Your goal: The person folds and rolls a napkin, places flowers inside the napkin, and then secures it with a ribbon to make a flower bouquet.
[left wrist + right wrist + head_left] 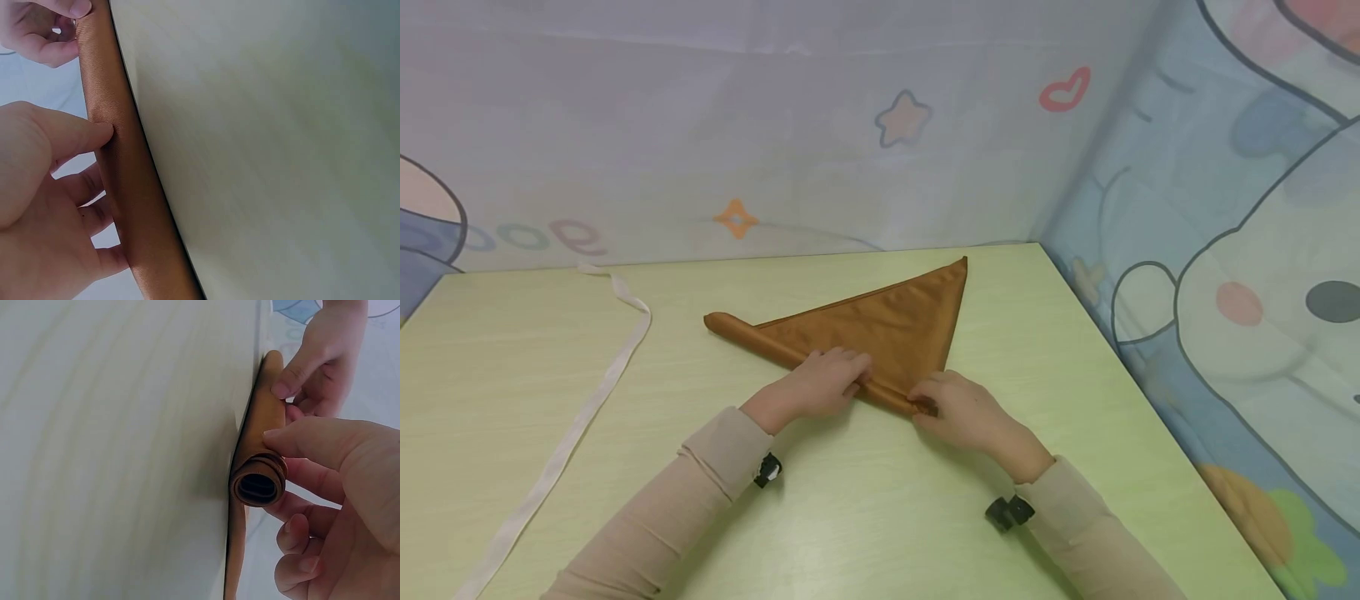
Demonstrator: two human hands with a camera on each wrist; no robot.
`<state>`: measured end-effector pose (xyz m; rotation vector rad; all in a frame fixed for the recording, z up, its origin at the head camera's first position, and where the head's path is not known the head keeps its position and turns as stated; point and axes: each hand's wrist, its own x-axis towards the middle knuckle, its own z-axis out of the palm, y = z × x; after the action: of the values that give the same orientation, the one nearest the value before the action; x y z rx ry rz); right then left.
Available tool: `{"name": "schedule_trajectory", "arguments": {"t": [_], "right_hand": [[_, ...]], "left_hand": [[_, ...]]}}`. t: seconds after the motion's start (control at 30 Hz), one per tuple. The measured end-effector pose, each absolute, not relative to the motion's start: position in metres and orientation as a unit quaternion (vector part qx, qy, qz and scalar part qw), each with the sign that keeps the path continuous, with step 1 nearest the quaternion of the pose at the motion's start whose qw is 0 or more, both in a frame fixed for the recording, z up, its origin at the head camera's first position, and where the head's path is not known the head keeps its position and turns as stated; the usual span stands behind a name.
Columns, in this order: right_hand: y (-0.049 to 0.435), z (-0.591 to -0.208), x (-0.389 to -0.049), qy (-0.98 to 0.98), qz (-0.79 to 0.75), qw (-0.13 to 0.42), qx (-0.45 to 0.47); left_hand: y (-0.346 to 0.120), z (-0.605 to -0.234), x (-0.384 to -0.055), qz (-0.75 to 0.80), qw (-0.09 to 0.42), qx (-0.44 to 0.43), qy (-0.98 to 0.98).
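Note:
A brown satiny cloth [887, 325] lies on the table, its near edge rolled into a tube and the rest a flat triangle pointing to the far right. My left hand [823, 379] grips the middle of the roll, thumb on the near side and fingers over the top. At the roll's right end my right hand [966, 412] pinches it between thumb and fingers. The right wrist view shows the open end of the rolled cloth [257, 487], with several layers wound round a hollow. In the left wrist view, the left thumb presses the roll [119, 156].
A long white ribbon [602, 383] runs down the left part of the pale green table [865, 517]. Behind it hangs a white printed cloth backdrop [790, 125]; a blue printed one [1187, 208] hangs along the right. Each wrist carries a small black camera.

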<state>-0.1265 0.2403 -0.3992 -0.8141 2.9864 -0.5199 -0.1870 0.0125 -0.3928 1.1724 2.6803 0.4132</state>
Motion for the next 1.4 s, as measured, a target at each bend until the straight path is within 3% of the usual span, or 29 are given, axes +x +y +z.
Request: {"name": "schedule_trajectory", "arguments": {"t": [1.4], "right_hand": [[0.2424,-0.3994,-0.1287,0.954,-0.163,-0.024,-0.251]], "left_hand": [[0.0134,-0.3936,-0.1866,0.119,0.039,0.41,0.903]]}}
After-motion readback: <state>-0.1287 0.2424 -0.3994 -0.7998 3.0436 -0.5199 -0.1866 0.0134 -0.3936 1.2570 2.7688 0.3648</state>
